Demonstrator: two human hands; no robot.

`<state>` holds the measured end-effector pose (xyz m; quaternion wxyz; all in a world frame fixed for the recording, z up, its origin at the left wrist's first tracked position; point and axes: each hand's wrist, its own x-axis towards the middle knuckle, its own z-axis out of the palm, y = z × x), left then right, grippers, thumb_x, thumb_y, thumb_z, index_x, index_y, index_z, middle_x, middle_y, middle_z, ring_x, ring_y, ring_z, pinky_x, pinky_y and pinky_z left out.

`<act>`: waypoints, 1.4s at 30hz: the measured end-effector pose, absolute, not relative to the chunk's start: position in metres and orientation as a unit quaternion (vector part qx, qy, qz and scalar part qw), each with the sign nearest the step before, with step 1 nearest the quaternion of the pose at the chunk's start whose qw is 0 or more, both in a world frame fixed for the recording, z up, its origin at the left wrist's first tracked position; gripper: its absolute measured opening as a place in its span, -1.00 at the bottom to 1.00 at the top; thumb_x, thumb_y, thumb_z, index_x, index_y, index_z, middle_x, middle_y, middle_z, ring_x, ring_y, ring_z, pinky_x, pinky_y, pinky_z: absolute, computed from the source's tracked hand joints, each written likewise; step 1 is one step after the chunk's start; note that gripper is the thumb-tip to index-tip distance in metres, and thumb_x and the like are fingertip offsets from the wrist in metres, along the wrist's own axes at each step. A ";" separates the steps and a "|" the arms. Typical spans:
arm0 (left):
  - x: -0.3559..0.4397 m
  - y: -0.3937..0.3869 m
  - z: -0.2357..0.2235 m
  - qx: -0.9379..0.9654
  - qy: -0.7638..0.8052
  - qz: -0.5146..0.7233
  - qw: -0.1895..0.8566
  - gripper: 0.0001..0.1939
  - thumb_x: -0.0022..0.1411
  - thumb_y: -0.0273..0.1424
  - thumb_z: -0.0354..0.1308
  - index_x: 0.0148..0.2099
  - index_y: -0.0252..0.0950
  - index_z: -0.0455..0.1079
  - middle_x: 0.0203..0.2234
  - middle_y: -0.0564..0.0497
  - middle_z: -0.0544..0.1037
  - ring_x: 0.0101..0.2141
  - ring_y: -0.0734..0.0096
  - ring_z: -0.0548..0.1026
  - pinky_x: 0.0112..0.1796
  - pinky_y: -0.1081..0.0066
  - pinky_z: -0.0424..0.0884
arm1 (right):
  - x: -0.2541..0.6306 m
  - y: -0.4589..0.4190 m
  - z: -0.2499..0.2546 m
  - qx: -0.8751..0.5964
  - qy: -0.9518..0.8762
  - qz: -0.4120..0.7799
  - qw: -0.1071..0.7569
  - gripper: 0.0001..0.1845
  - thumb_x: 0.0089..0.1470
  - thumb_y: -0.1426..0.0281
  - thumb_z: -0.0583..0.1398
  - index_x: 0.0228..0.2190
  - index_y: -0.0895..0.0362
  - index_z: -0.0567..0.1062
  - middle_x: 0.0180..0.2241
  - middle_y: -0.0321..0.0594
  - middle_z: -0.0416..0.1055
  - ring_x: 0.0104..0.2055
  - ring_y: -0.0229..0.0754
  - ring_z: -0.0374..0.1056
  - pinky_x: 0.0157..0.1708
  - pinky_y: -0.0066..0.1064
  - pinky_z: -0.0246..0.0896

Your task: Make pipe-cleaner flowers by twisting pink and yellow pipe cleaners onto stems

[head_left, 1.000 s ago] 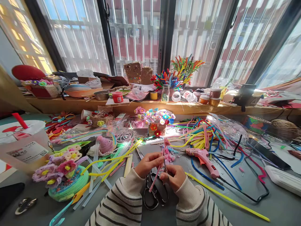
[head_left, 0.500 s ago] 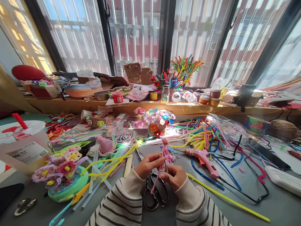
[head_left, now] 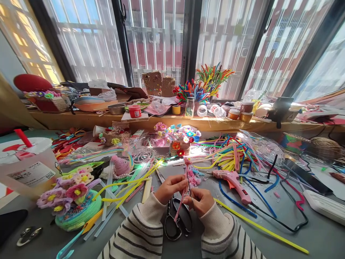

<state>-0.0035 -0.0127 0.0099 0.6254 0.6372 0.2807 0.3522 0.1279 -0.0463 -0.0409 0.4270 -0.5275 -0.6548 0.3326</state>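
Observation:
Between the fingertips of my left hand point(head_left: 172, 189) is a fuzzy pink pipe cleaner point(head_left: 179, 208), its tail hanging down over the scissors. My right hand point(head_left: 202, 201) is close beside it, pinching a thin dark wire-like piece point(head_left: 191, 191) whose exact kind I cannot make out. The pipe cleaner's upper end rises above both hands. Black-handled scissors point(head_left: 172, 235) lie on the table under my hands, blades pointing away to the left. Just beyond my fingers rests a clump of pink and blue fuzzy trimmings point(head_left: 195, 175).
A pink glue gun point(head_left: 234, 181) lies to the right, its cord looping across the table. Yellow pipe cleaners point(head_left: 264, 226) stretch on both sides. At left stand a drink cup point(head_left: 29, 169) and a green flower-topped piece point(head_left: 81, 212). A flower basket point(head_left: 179, 148) sits ahead.
Both hands stay nearly in place. The pink pipe cleaner's upper end and hanging tail have shifted slightly.

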 end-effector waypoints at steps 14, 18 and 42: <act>-0.003 -0.015 0.011 0.635 0.282 0.322 0.644 -0.67 -0.11 -0.19 0.09 -0.66 -0.36 0.22 -0.74 0.10 0.25 -0.64 0.56 0.20 -0.56 0.49 0.11 | 0.123 -0.051 -0.034 -0.512 -0.640 0.359 0.446 -0.39 -0.29 -0.12 -0.01 -0.84 0.19 0.24 -0.82 -0.35 0.09 -0.71 -0.38 -0.01 -0.69 -0.51 -0.10; -0.003 -0.015 0.012 0.635 0.289 0.336 0.633 -0.66 -0.11 -0.19 0.10 -0.67 -0.36 0.20 -0.75 0.11 0.23 -0.63 0.56 0.19 -0.56 0.50 0.11 | 0.124 -0.048 -0.039 -0.528 -0.630 0.357 0.445 -0.42 -0.32 -0.10 0.04 -0.86 0.17 0.22 -0.85 -0.36 0.09 -0.74 -0.39 -0.03 -0.72 -0.52 -0.13; -0.004 -0.013 0.007 0.640 0.263 0.338 0.638 -0.68 -0.04 -0.19 0.04 -0.61 -0.36 0.17 -0.70 0.11 0.20 -0.61 0.57 0.15 -0.53 0.50 0.07 | 0.127 -0.047 -0.038 -0.510 -0.647 0.377 0.424 -0.40 -0.26 -0.11 -0.03 -0.84 0.18 0.23 -0.82 -0.32 0.14 -0.72 -0.39 -0.03 -0.69 -0.51 -0.15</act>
